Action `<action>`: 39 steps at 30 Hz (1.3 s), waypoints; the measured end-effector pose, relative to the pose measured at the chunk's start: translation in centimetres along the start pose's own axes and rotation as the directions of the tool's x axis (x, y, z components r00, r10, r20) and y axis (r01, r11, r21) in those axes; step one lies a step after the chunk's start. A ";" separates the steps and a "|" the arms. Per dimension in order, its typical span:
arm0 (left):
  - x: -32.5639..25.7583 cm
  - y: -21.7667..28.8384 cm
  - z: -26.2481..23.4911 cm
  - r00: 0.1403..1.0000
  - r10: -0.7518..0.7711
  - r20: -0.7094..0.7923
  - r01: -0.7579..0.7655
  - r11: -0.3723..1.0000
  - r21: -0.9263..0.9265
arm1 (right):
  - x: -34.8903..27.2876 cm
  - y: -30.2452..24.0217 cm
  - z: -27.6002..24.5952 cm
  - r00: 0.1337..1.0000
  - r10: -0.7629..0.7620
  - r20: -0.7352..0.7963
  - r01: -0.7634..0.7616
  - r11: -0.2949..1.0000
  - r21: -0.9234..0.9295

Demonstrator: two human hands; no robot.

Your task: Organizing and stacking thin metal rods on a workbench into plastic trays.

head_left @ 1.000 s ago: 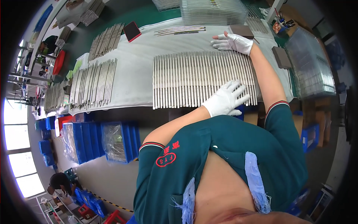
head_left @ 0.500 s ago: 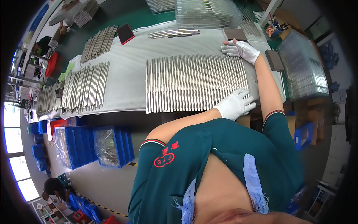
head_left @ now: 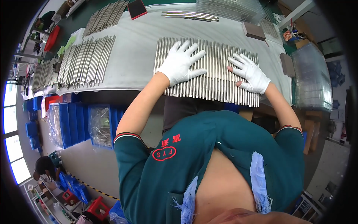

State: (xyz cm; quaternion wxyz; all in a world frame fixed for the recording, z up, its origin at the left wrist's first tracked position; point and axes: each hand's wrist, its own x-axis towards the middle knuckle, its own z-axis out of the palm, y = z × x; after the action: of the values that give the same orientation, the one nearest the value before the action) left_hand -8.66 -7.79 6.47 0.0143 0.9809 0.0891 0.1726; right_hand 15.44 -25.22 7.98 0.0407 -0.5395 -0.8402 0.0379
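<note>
A wide row of slim silver metal rods [head_left: 218, 84] lies side by side on the white table cloth in front of me, their near ends reaching the table's edge. My left hand [head_left: 179, 63], in a white glove, rests flat on the left part of the row with its fingers spread. On the right part lies my right hand [head_left: 250, 73], also gloved, with the fingers stretched out; some bare fingertips show. Both palms hide the rods beneath them. Neither hand is closed round anything.
More rods [head_left: 87, 61] lie in groups on the left. A few loose rods [head_left: 190, 16], a red-edged phone [head_left: 137, 9] and a grey block [head_left: 254, 30] are farther back. Clear plastic trays [head_left: 311, 76] stand at the right. Blue crates [head_left: 76, 125] sit below the table.
My left hand has moved from the row's near right corner to its left part. My right hand has come from beyond the far right corner onto the rods. The view has shifted.
</note>
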 end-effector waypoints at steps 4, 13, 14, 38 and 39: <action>-1.8 -0.9 0.4 0.996 -0.062 0.057 0.062 0.998 0.002 | 1.8 -0.5 0.1 0.999 -0.040 0.035 0.038 0.998 0.054; -7.3 -6.4 -1.4 0.906 -0.423 0.000 0.413 0.885 0.214 | 10.1 -4.5 1.5 0.985 -0.171 -0.030 0.172 0.985 0.013; -7.5 -6.9 -1.3 0.897 -0.441 0.006 0.436 0.889 0.143 | 11.0 -4.9 1.5 0.982 -0.188 -0.019 0.188 0.982 -0.008; -7.3 -6.7 -1.4 0.919 -0.393 0.008 0.387 0.908 0.162 | 5.0 -2.2 1.7 0.999 0.030 0.017 -0.028 0.995 -0.096; -7.2 -6.6 -1.2 0.920 -0.393 -0.013 0.388 0.904 0.181 | 5.3 -2.3 1.6 0.999 0.036 0.010 -0.035 0.994 -0.102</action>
State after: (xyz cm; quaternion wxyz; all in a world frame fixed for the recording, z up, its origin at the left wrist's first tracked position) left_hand -16.82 -2.57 4.82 -0.0390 0.9423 0.2987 0.1459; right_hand 10.95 -21.41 6.78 0.0074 -0.5555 -0.8315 -0.0012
